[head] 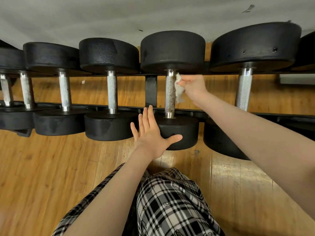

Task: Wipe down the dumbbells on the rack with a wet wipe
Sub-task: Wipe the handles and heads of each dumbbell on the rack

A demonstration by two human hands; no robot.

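Fingers (pixel 185 80) of right hand (pixel 194 87) pinch wet wipe (pixel 179 90), seemingly touching handle (pixel 170 92).

Glossy wood-plank floor (pixel 42 167), pale grey wall (pixel 102 14)

Black dumbbells (pixel 109 89) lie side by side across the black rack (pixel 221 111) rails above the wood floor (pixel 42 167)

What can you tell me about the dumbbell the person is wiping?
The dumbbell lies across the black rack, between other dumbbells. It has two round black heads that look like rubber, joined by a knurled metal handle with brownish, rusty-looking speckles. The right hand presses a crumpled wet wipe against the handle's side. The left hand rests flat, fingers straight, on the near head.
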